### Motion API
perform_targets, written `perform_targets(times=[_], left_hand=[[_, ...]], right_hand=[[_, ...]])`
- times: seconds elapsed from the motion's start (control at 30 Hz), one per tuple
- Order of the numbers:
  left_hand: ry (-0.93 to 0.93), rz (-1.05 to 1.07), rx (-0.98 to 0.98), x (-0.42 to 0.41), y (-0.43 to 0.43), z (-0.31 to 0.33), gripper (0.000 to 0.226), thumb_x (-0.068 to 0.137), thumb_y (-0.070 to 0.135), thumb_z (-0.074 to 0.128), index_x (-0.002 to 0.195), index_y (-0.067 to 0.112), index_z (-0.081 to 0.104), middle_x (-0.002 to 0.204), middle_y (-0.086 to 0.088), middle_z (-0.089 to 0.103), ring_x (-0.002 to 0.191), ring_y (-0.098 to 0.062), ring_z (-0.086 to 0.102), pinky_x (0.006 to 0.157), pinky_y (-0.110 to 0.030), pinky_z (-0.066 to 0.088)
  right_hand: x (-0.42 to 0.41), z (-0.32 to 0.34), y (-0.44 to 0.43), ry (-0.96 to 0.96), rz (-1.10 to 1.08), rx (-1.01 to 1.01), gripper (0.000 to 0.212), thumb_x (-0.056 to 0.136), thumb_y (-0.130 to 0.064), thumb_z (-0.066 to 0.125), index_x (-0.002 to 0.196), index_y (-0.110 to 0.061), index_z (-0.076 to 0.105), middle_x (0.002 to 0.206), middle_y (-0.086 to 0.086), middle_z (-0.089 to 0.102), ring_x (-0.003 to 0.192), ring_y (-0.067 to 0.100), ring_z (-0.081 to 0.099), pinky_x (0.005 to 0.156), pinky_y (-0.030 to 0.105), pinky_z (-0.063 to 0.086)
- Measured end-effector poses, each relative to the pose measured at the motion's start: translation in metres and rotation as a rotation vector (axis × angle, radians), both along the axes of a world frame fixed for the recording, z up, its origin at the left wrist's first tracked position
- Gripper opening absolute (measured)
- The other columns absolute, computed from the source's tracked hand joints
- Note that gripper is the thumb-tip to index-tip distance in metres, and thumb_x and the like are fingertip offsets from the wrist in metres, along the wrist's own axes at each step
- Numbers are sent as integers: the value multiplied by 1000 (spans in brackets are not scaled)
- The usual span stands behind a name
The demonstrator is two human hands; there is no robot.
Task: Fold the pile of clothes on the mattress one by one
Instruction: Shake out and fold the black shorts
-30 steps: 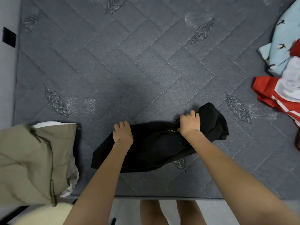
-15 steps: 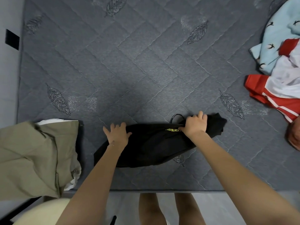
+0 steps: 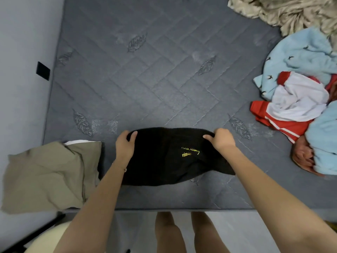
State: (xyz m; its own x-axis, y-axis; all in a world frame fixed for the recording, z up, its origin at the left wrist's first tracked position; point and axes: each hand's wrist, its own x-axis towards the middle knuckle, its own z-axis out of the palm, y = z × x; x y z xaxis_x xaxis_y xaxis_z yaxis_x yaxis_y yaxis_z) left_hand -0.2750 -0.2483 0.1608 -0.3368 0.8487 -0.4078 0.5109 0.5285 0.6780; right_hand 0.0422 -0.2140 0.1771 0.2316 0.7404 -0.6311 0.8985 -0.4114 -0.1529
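Note:
A black garment (image 3: 164, 157) with small yellow lettering lies folded on the grey quilted mattress (image 3: 155, 79), near its front edge. My left hand (image 3: 125, 145) grips the garment's far left corner, thumb over the cloth. At the far right corner, my right hand (image 3: 221, 138) grips the same far edge. A pile of unfolded clothes (image 3: 302, 99) sits at the mattress's right side: light blue, white and red pieces.
Folded olive-tan clothing (image 3: 49, 174) over something white rests at the front left corner. A crumpled beige blanket (image 3: 284, 11) lies at the far right. A wall with a black plate (image 3: 42, 70) runs along the left. My legs stand at the mattress's front edge.
Both hands took hold of the black garment's far edge and it now lies wider and flatter, yellow lettering facing up. The camera view has tilted, showing more of the pile and blanket.

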Motion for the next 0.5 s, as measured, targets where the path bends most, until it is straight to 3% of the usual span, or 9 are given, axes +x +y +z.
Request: perform_targets(times=[0.13,0.23,0.4,0.5], left_hand=[[78,-9,141,-8,28,50,29,96,21,59,73,6,48,71,-10,50,73,-22,47,62,-25,25],[31,32,229,-8,46,92,35,94,18,62,67,10,41,65,-5,41,69,-20,41,61,-27,25],[1,-21,324,-5,66,147,36,93,16,62,68,14,35,63,0,36,62,-14,33,54,-20,29],[3,-134,311,-6,72,170,37,92,15,63,68,15,35,65,0,37,62,-14,34,56,-21,29]], right_hand=[[12,50,11,36,-13,73,52,86,-56,62,77,-6,53,90,19,64,92,37,62,72,36,44],[15,88,20,119,-92,173,59,82,-60,63,69,-3,53,73,15,58,77,33,60,67,38,47],[19,135,31,251,-217,371,65,81,-43,74,50,-11,27,56,5,26,57,22,33,47,28,20],[24,154,36,248,-210,367,61,84,-37,74,53,-12,27,61,3,23,53,19,30,45,27,19]])
